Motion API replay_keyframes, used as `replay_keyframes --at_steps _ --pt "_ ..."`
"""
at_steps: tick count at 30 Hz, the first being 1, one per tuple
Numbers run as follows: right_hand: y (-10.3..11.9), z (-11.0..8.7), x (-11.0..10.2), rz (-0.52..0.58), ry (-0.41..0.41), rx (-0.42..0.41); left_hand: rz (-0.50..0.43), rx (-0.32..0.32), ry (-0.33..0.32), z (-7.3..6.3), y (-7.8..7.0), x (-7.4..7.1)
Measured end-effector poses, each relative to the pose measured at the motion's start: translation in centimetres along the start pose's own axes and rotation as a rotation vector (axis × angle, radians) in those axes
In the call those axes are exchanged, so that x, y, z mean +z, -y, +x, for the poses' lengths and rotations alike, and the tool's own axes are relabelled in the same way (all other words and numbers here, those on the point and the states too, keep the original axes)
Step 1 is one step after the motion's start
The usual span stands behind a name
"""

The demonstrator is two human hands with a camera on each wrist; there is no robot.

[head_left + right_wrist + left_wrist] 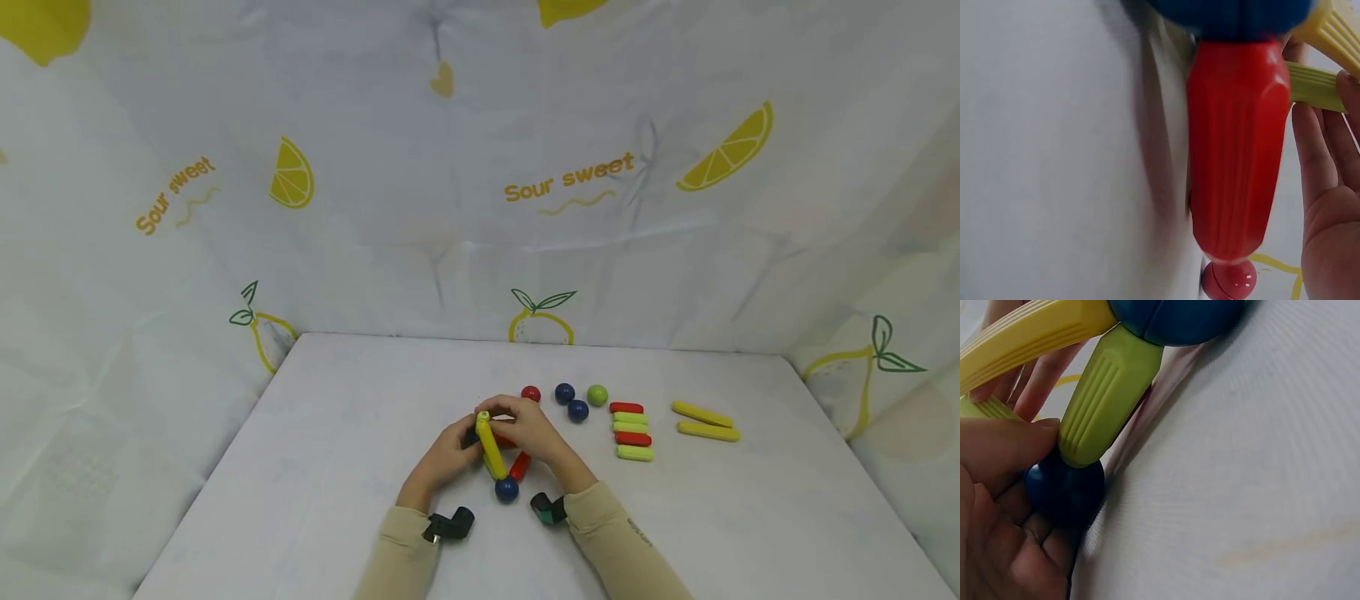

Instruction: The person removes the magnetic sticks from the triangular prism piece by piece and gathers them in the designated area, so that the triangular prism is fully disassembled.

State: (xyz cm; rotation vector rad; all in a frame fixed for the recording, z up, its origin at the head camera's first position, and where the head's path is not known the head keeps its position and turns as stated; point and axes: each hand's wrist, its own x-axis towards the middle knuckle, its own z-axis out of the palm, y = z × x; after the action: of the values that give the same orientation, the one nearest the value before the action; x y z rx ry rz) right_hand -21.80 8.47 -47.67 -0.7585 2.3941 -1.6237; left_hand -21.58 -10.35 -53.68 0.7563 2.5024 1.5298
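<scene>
Both hands meet over a small frame of plastic sticks and balls. At its near corner sits a blue ball [507, 489], from which a yellow stick [491, 450] slants up, a red stick [520, 467] runs back and a light-green stick [1110, 394] leads to a second blue ball [1065, 490]. My left hand [446, 460] grips that second ball, thumb where green stick and ball meet. My right hand [534, 433] reaches over the frame. Its fingers pinch another light-green stick [1316, 87] near the yellow stick's upper end; fingers partly hide this contact.
Behind the right hand lies a red ball [531, 393]. Further right are two blue balls [577, 411], a green ball [597, 395], a column of red and light-green sticks [633, 439] and two yellow sticks [708, 432]. A white patterned cloth [420, 283] hangs behind the table.
</scene>
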Motion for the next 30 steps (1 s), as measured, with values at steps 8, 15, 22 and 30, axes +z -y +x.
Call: replay_keyframes --at_steps 8,15,22,30 --pt "3.1 -0.9 0.0 -0.023 -0.057 0.086 0.036 0.005 -0.008 0.0 -0.1 0.1" --pt "2.3 -0.9 0.0 0.039 -0.112 0.092 0.011 -0.007 0.002 0.0 -0.2 0.0" --pt "-1.4 -0.3 0.5 0.102 -0.195 0.105 0.013 -0.028 0.007 0.1 -0.2 0.1" --pt "-2.9 -0.3 0.7 0.157 -0.237 0.085 0.009 -0.044 0.008 0.2 -0.2 0.1"
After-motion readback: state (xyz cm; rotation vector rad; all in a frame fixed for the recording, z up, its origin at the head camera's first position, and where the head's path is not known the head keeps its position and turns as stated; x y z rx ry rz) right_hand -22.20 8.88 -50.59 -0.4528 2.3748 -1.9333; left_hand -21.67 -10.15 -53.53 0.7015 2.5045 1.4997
